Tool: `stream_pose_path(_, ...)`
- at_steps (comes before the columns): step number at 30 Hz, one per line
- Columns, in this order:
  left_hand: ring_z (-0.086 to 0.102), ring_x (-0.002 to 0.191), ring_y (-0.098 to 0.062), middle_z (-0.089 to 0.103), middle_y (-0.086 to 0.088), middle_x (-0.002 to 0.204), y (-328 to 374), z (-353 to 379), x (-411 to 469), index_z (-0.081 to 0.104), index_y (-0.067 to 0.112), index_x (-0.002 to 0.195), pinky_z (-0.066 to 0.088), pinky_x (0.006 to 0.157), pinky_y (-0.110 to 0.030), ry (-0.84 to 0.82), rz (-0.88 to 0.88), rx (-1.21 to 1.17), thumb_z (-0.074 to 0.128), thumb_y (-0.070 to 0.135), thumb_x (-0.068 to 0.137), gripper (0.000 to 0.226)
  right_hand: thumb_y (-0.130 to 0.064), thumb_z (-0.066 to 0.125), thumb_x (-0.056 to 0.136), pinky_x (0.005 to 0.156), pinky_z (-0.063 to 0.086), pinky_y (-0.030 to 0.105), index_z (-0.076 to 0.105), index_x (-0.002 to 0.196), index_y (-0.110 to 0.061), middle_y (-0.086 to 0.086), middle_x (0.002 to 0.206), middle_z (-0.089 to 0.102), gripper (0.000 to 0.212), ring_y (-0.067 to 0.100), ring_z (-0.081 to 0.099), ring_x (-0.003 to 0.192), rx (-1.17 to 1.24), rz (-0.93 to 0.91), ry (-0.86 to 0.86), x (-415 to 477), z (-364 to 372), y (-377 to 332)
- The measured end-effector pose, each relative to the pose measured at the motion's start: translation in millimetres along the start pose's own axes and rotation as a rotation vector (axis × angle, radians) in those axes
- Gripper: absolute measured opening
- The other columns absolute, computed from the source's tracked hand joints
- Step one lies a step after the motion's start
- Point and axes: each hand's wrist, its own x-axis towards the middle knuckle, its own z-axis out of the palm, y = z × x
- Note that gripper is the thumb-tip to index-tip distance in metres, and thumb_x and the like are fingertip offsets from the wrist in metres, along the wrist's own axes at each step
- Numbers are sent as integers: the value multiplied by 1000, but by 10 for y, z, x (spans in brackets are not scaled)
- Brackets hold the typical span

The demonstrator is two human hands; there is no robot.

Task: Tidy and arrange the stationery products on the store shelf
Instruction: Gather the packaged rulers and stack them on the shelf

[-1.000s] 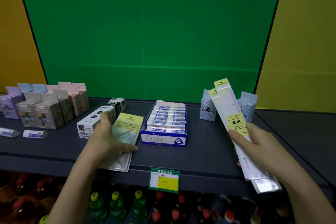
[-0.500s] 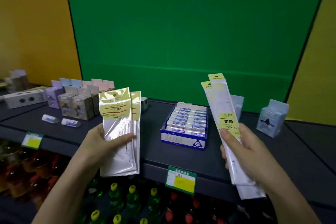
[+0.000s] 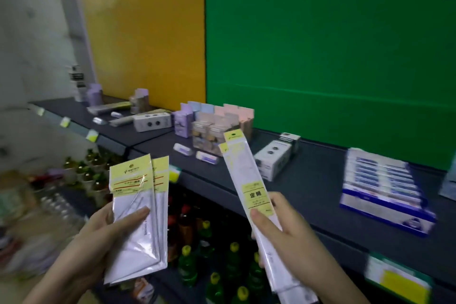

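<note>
Left hand (image 3: 106, 237): wrapped round two flat packets (image 3: 138, 217), thumb across the front and the rest of the fingers tucked behind.
Flat packets: clear sleeves with yellow header cards, one half hidden behind the other. They're held upright in the air out in front of the shelf (image 3: 308, 192), not touching it.
Right hand (image 3: 286, 232): gripping the long ruler packs (image 3: 240, 170) near their lower half, thumb pressed on the yellow label.
Ruler packs: looks like two stacked together and tilted a bit. Their tops reach up over the front of the shelf and their bottoms hang below its edge.
Blue tray (image 3: 385, 187): on the shelf, toward its right end, filled with rows of white erasers.
White box (image 3: 272, 159): mid-shelf, lying flat, with two round holes on top.
Pastel boxes (image 3: 214, 123): bunched at the back of the shelf against the wall.
Loose erasers (image 3: 207, 157): two of them near the front of the shelf.
Price tag (image 3: 397, 281): green and yellow, on the shelf's front lip, too blurry to read.
Bottles (image 3: 212, 254): green and red ones under the shelf.
</note>
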Motion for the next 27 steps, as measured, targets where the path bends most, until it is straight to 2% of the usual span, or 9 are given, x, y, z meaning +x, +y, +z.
stream_pose_path(3,69,86,-39,72,-19,102,41,-546,57,65,14,105,57,75,-45,45,25,19,89,42,31,83,-36,53,89,66,49,17,54,100,-37,-14,83,67,12,-6,62,66,26,-22,-38,289,507,-162)
stream_pose_path(7,70,91,-31,73,-10,105,110,-1212,165,61,18,110,50,84,-47,123,61,77,88,46,34,85,-37,61,82,63,51,22,55,97,-37,-29,84,66,16,-3,65,75,66,-41,-89,677,1172,-324)
stream_pose_path(10,70,88,-15,70,-1,105,104,-1618,296,51,25,117,51,81,-36,232,84,220,84,52,41,87,-34,61,84,56,51,22,57,99,-34,-11,81,69,16,5,65,62,91,-38,-109,949,1599,-445)
stream_pose_path(13,61,86,-8,59,10,99,131,-1919,459,32,23,130,46,73,-26,317,74,248,76,27,67,76,-32,59,86,55,48,21,57,98,-29,-4,71,66,13,6,61,54,119,-28,-115,1234,1947,-570)
stream_pose_path(16,58,103,-15,57,9,112,159,-2208,658,19,42,128,40,101,-42,331,111,248,76,19,62,90,-38,58,86,63,46,16,57,98,-35,-14,82,68,13,1,64,67,86,-49,-102,1533,2271,-648)
stream_pose_path(19,51,110,0,48,27,115,157,-2465,869,36,37,118,35,103,-37,306,200,360,74,21,65,67,-36,56,87,60,45,9,57,101,-33,-13,91,70,14,-1,68,70,86,-55,-124,1834,2587,-729)
stream_pose_path(22,56,99,13,66,27,99,194,-2659,1166,64,30,91,41,92,-21,294,251,461,68,21,76,17,-38,54,88,72,47,17,57,103,-34,-13,94,69,16,-1,66,82,88,-54,-132,2187,2904,-781)
stream_pose_path(24,57,93,16,69,28,92,216,-2786,1435,70,27,81,41,82,-13,305,280,477,68,21,77,8,-37,55,88,76,45,16,57,104,-34,-17,99,68,17,-5,63,91,100,-74,-112,2453,3122,-820)
stream_pose_path(27,61,89,12,71,24,89,286,-2931,1909,73,24,81,43,80,-14,326,331,467,68,19,78,7,-34,56,87,82,47,17,59,104,-33,-19,104,68,17,-8,60,97,149,-131,-71,2902,3452,-892)
